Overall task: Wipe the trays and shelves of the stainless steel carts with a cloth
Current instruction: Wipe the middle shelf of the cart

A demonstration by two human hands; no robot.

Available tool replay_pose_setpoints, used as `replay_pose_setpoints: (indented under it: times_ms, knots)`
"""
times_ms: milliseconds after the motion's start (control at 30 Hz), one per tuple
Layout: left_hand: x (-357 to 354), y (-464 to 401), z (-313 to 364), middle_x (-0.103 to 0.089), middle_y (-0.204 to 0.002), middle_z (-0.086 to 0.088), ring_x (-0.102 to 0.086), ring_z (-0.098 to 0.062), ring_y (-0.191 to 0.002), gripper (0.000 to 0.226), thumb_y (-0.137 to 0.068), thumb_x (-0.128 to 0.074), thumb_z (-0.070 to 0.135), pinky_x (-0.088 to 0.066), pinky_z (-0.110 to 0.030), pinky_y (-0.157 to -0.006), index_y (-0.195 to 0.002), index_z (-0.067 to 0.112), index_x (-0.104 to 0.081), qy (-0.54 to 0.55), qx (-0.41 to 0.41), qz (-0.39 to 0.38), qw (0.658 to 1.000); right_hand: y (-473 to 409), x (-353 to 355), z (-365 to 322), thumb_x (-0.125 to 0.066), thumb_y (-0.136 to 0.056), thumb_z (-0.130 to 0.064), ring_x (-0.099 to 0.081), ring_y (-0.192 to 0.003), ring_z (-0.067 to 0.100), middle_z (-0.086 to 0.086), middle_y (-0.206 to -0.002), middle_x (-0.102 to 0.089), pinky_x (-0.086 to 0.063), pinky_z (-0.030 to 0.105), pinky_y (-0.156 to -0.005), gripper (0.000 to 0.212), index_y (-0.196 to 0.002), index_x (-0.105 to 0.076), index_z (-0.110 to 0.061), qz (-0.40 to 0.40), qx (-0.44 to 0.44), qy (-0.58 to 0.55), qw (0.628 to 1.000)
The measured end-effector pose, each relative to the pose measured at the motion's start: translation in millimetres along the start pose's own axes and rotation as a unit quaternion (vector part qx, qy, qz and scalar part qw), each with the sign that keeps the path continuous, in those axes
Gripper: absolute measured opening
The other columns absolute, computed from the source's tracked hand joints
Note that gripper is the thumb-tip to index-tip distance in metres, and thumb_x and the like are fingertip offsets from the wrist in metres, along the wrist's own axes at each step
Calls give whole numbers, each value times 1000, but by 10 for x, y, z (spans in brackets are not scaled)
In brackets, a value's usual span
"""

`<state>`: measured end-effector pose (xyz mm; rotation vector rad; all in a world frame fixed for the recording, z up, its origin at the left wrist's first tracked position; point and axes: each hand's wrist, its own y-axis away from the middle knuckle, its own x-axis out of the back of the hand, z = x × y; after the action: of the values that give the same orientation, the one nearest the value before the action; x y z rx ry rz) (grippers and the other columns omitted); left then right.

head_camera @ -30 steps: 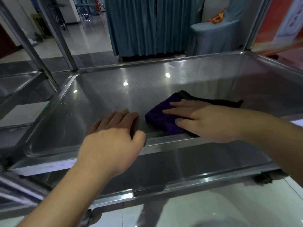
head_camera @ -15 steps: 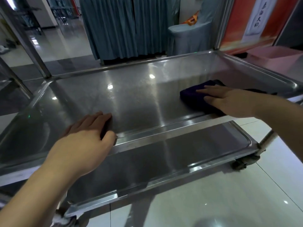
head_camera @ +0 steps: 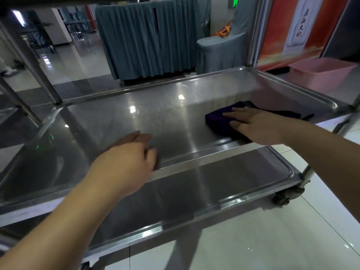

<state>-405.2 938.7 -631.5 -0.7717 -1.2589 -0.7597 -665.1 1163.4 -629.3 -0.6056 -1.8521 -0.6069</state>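
The stainless steel cart's middle shelf (head_camera: pixel 155 117) spreads out before me, with a lower shelf (head_camera: pixel 214 182) beneath it. A dark purple cloth (head_camera: pixel 216 119) lies on the right part of the middle shelf, close to its front rim. My right hand (head_camera: pixel 259 123) presses flat on the cloth, fingers straight and pointing left. My left hand (head_camera: pixel 126 152) rests on the front rim left of centre, its fingers reaching onto the shelf and its thumb at the rim's edge. It is slightly blurred.
Upright cart posts stand at the back left (head_camera: pixel 44 75) and back right (head_camera: pixel 255 36). Another steel cart (head_camera: pixel 11 114) adjoins on the left. A pink basin (head_camera: pixel 321 73) sits on the floor at the right. A caster wheel (head_camera: pixel 286 195) shows below. Behind are a skirted table (head_camera: pixel 146 45) and a covered chair (head_camera: pixel 220 49).
My right hand has slid the cloth rightward along the middle shelf. My left hand has stayed on the front rim. The view has swung right and pulled back.
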Motion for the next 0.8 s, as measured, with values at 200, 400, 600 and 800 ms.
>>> replay_pose_setpoints:
  times_ms: [200,400,600,800]
  knots:
    - [-170,-257,908,-20,-170,3,-17,-20,-157,58,-104,-33,54,-23,-42,-125,-158,33,-29,39,-58,-23,997,-106,-45,116,-16,-91,-73,-10,-159,17,-12,-170,-19,-10,46,-129,74,-159,-24,-46,-3,21,30,999]
    - [-307,-490,1320,-42,-155,-2,-38,-26,-143,55,-105,-36,50,-31,-41,-115,-152,22,-37,32,-63,-7,997,-89,-37,82,-20,-102,-63,-10,-159,19,-9,-171,-17,-10,45,-129,62,-161,-22,-43,4,17,41,999]
    - [-336,-689,1359,-50,-146,-2,-45,-25,-135,54,-102,-35,56,-38,-42,-109,-144,24,-44,21,-45,-8,999,-16,-32,28,-26,-109,-53,-9,-159,18,-10,-172,-14,-8,43,-128,53,-161,-22,-44,18,15,41,999]
    - [-399,-741,1328,-17,-171,-4,-16,-25,-156,71,-102,-26,62,-18,-46,-125,-160,22,-25,11,-19,-66,998,-57,13,221,-25,-108,-56,-8,-159,18,-13,-171,-12,-8,45,-129,54,-160,-20,-47,13,9,34,999]
